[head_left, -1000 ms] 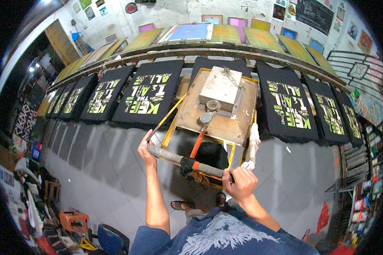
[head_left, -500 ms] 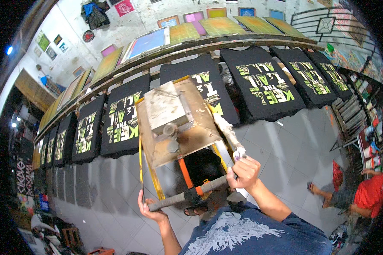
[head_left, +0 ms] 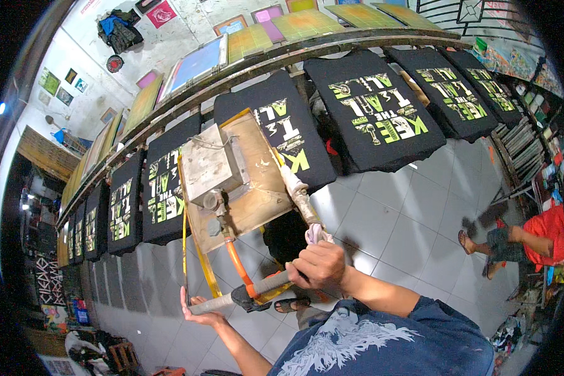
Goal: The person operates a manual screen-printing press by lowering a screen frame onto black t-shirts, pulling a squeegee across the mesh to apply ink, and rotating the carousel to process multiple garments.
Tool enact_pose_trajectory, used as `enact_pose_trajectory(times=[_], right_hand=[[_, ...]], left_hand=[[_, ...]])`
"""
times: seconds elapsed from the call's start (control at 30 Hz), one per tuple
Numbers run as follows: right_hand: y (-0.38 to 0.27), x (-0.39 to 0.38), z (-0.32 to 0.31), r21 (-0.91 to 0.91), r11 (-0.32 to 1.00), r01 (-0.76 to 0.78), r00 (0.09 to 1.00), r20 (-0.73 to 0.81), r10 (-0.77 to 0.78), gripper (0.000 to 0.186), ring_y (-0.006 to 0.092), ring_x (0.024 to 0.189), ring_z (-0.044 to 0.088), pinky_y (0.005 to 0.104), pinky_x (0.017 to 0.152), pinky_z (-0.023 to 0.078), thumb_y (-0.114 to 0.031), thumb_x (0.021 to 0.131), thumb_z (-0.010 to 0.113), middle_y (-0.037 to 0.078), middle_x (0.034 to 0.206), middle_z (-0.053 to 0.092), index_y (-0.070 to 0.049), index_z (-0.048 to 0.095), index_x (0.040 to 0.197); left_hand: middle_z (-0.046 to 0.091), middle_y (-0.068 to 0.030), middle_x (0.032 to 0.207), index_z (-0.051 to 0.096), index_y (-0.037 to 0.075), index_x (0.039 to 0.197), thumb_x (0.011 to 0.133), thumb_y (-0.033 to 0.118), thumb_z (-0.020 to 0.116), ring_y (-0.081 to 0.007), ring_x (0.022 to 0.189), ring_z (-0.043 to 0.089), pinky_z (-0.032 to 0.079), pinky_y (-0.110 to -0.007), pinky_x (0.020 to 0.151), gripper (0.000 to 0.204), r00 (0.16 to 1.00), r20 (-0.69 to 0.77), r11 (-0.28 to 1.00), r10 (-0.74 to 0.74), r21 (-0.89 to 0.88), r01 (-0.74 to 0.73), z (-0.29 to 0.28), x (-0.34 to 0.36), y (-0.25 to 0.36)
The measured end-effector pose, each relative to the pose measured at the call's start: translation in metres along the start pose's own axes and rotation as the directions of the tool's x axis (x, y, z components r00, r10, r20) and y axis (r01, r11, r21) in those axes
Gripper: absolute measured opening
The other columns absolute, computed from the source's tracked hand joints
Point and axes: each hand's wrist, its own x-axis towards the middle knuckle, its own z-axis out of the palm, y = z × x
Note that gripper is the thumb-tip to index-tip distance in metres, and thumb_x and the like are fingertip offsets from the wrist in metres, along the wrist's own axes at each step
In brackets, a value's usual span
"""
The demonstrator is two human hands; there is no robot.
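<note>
In my hands is a dryer frame with a wide tan metal plate (head_left: 260, 178), a pale metal box (head_left: 207, 164) on top and an orange hose (head_left: 238, 262) running down to its handle. The grey-wrapped handle bar (head_left: 271, 285) lies across in front of me. My left hand (head_left: 200, 313) cups its left end, fingers pointing up beside it. My right hand (head_left: 319, 264) is closed round the right end, near a cloth-wrapped rod (head_left: 301, 197). Beyond the plate lies a printed black T-shirt (head_left: 313, 147), partly covered. Another black T-shirt (head_left: 169, 182) lies left of it, also partly hidden.
More printed black T-shirts (head_left: 376, 113) lie in a row along the long rack (head_left: 257, 66). Screen frames (head_left: 307, 26) stand behind it. A person in a red top (head_left: 548, 235) is at the right, near shelves of containers. Grey tiles (head_left: 382, 219) cover the floor.
The dryer frame and both my hands have shifted left in the picture. The view has moved a little too. The person in red has changed leg position.
</note>
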Motion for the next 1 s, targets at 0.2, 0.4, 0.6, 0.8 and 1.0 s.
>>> enact_pose_trajectory(times=[0.2, 0.4, 0.6, 0.8, 1.0], right_hand=[[0.008, 0.002, -0.004, 0.037, 0.997, 0.065, 0.997, 0.031, -0.066, 0.032, 0.0170, 0.054, 0.050, 0.0337, 0.052, 0.039, -0.021, 0.084, 0.074, 0.000, 0.060, 0.045, -0.015, 0.053, 0.061], [0.011, 0.001, -0.005, 0.066, 0.995, 0.080, 0.996, 0.033, -0.082, 0.029, 0.0167, 0.055, 0.051, 0.0333, 0.052, 0.039, -0.021, 0.084, 0.073, 0.000, 0.061, 0.046, -0.016, 0.054, 0.063], [0.012, -0.002, -0.004, 0.064, 0.994, 0.088, 0.994, 0.061, -0.092, 0.027, 0.0162, 0.056, 0.051, 0.0329, 0.052, 0.040, -0.022, 0.085, 0.073, -0.001, 0.063, 0.048, -0.015, 0.056, 0.064], [0.012, -0.001, -0.003, 0.089, 0.991, 0.100, 0.993, 0.058, -0.106, 0.028, 0.0162, 0.057, 0.053, 0.0335, 0.052, 0.041, -0.025, 0.088, 0.071, -0.001, 0.063, 0.050, -0.015, 0.058, 0.065], [0.017, -0.014, 0.005, 0.138, 0.985, 0.101, 0.994, 0.035, -0.107, 0.025, 0.0189, 0.060, 0.056, 0.0342, 0.056, 0.043, -0.028, 0.090, 0.070, 0.001, 0.067, 0.055, -0.013, 0.062, 0.072]], left_hand=[[0.035, 0.0069, 0.066, 0.064, 0.000, 0.134, 0.100, 0.051, 0.032, -0.0065, 0.057, 0.027, 0.024, -0.024, 0.052, 0.069, 1.000, -0.015, 1.000, 0.001, 0.012, -0.001, 0.006, -0.004, 0.004], [0.025, 0.0086, 0.062, 0.063, -0.003, 0.134, 0.099, 0.048, 0.032, -0.0059, 0.054, 0.022, 0.019, -0.025, 0.051, 0.069, 0.996, -0.087, 1.000, 0.011, -0.014, -0.012, 0.013, -0.004, 0.004], [0.018, 0.0093, 0.061, 0.065, -0.003, 0.133, 0.100, 0.046, 0.030, -0.0061, 0.053, 0.018, 0.017, -0.025, 0.051, 0.068, 0.988, -0.156, 1.000, -0.005, -0.010, 0.003, 0.024, -0.008, 0.013], [0.020, 0.0087, 0.062, 0.067, 0.001, 0.132, 0.101, 0.047, 0.029, -0.0069, 0.055, 0.023, 0.019, -0.025, 0.052, 0.068, 0.985, -0.174, 1.000, 0.006, 0.009, -0.004, 0.020, -0.006, 0.011], [0.064, -0.0024, 0.107, 0.065, 0.003, 0.136, 0.102, 0.052, 0.028, -0.0121, 0.074, 0.043, 0.039, -0.030, 0.065, 0.070, 1.000, -0.024, 0.997, -0.021, 0.071, 0.022, -0.028, 0.015, -0.019]])
